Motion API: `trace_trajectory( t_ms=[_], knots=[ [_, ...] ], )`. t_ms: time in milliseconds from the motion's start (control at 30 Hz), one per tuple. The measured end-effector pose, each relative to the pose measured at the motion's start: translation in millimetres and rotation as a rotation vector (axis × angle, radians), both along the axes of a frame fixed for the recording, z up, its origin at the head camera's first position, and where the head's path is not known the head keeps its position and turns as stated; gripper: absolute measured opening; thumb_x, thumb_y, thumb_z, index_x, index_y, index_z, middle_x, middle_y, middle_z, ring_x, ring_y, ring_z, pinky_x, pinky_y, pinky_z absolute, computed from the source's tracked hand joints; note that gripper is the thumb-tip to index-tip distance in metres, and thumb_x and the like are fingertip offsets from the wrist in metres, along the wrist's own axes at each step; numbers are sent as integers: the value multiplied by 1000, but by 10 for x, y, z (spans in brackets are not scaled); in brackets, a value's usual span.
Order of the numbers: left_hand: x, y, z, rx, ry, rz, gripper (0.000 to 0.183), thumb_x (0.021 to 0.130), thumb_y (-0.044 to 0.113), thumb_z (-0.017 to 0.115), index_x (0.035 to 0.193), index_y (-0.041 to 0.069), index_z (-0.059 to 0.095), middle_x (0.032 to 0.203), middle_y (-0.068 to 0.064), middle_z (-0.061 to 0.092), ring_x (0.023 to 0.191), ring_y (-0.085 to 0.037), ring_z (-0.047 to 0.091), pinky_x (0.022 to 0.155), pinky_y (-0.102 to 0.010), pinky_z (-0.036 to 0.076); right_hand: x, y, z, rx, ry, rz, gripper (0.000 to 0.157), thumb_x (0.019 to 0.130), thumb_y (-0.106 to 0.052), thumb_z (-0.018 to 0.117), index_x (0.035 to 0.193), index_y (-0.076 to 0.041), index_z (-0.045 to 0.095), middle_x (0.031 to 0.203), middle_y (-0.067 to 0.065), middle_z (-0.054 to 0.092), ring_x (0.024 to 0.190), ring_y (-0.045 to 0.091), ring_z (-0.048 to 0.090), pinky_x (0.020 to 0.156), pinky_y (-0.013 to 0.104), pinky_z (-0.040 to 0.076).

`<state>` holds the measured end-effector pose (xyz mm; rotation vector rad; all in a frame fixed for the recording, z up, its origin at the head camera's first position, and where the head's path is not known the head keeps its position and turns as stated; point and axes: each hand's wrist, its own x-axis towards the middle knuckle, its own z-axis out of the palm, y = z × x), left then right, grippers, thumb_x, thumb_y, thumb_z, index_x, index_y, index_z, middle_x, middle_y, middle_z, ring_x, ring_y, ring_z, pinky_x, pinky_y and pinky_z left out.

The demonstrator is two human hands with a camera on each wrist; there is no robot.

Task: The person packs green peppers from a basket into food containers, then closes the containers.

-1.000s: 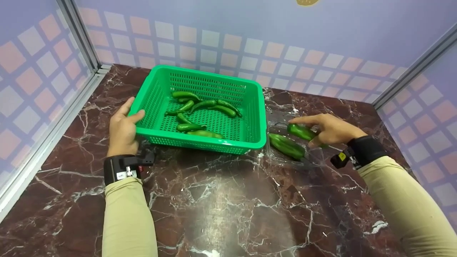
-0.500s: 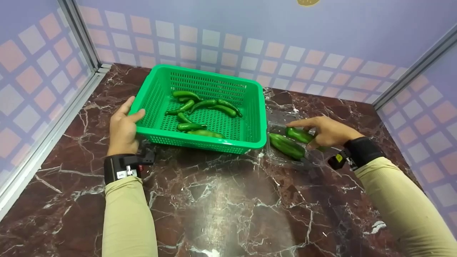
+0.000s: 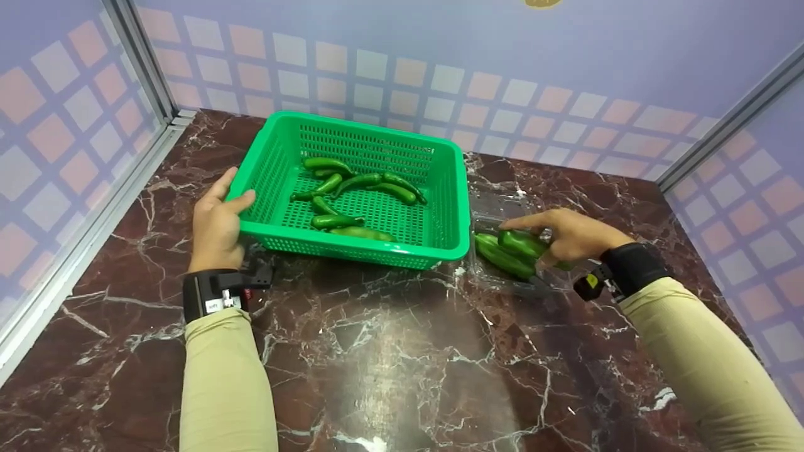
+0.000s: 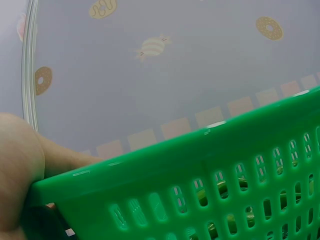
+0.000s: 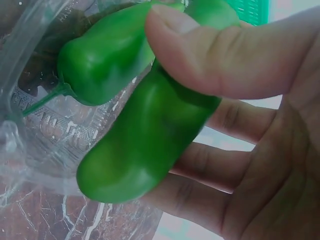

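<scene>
My left hand [image 3: 217, 226] grips the left front corner of a green plastic basket [image 3: 449, 194], thumb over the rim. Several slim green chili peppers [image 3: 358, 183] lie on its slotted floor. Right of the basket, my right hand [image 3: 575, 235] holds a plump green pepper [image 5: 145, 135] between thumb and fingers. This pepper is low over a clear plastic tray [image 5: 27, 75]. Beside it in the tray lies another green pepper [image 3: 500, 257], its stem visible in the right wrist view. The left wrist view shows mostly the basket's rim [image 4: 210, 132] and slotted side.
A dark red marbled table [image 3: 402, 351] carries everything. Behind it stands a lilac wall [image 3: 440, 37] with pink and white squares, and side panels rise at left and right. The basket sits close to the back wall.
My right hand has lowered and shifted slightly left with its pepper, bringing it against the pepper in the tray. The left hand and basket have stayed in place.
</scene>
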<state>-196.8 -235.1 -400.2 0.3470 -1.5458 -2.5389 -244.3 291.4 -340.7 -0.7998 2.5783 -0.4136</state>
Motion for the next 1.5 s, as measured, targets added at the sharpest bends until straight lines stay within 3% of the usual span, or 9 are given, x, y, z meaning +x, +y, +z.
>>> trace_trajectory(
  t_ms=[333,533,733,900,1067,1167,1333,1500],
  knots=[
    [-15,1,1,13,-18,-9,65,106,3,55,164,18,32,171,-8,29,114,-9,59,91,-18,57,-8,14,-20,28,-1,-7,94,73,6,84,154,-31,52,149,15,60,121,36,66,97,52,61],
    [-20,-1,-11,-19,-28,0,64,106,5,55,164,19,33,174,-2,21,128,-11,52,104,-21,51,-12,-2,-5,50,5,-5,95,72,6,85,154,-30,53,148,16,61,122,37,66,97,53,61],
    [-27,5,-19,-59,-36,-8,65,107,6,54,165,20,30,176,3,13,151,-17,34,123,-27,38,-10,-40,-16,54,32,41,95,69,9,82,151,-30,56,144,15,64,113,32,68,92,48,63],
    [-20,0,-9,15,-25,-4,65,106,3,54,164,19,32,172,-6,27,127,-11,54,106,-22,51,-9,-69,-40,60,12,27,95,69,12,80,151,-30,56,139,18,67,112,34,68,82,40,64],
    [-12,-6,-1,52,-24,-1,66,104,2,57,164,18,34,165,-7,39,111,-9,61,90,-18,58,0,-79,-68,63,-18,2,92,72,4,85,152,-28,54,137,24,66,117,42,68,81,41,66],
    [-10,-4,-1,49,-27,-1,65,105,2,57,163,19,34,164,-7,39,111,-10,61,89,-19,59,-4,-70,-86,68,-5,11,92,73,1,87,153,-28,53,137,23,67,118,41,68,86,45,65],
    [-3,-4,-2,15,-23,-3,64,105,3,56,164,19,33,172,-5,27,116,-9,58,93,-18,57,-9,-59,-111,57,9,25,91,73,0,88,153,-27,54,135,19,69,115,35,70,97,52,61],
    [-3,-3,-2,-6,-23,-3,64,105,4,56,164,18,33,174,-3,22,118,-8,55,95,-18,55,5,-62,-124,47,-9,20,88,74,-4,89,153,-25,54,132,20,70,110,33,71,96,52,61]
  ],
)
